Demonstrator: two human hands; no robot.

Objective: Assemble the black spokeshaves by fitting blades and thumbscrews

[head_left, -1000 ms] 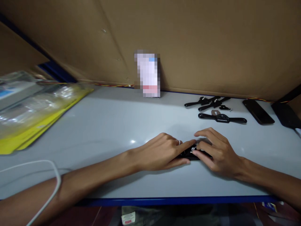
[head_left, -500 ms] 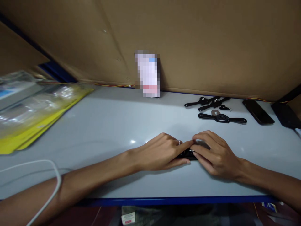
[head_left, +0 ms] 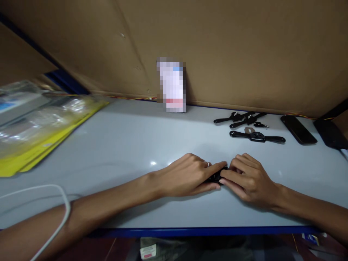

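Left hand: the left hand (head_left: 187, 176) lies low on the pale grey tabletop (head_left: 122, 145), fingers pinched on the small black tool (head_left: 216, 177).
Right hand: the right hand (head_left: 251, 179) meets it from the other side — its fingers curl shut on the same small black tool.
Small black tool: it sits between both hands near the front edge, mostly hidden, so its shape is hard to tell.
Other tools: three long black handled tools (head_left: 257, 137) lie well apart, farther back on the right.
Dark flat phone: the dark flat phone (head_left: 298, 129) rests just beside them.
Yellow packets: shiny yellow plastic packets (head_left: 40, 134) sit far left.
White cable: a white cable (head_left: 58, 203) crosses the left arm.
Back wall: brown cardboard wall (head_left: 231, 50) — it stands behind everything.
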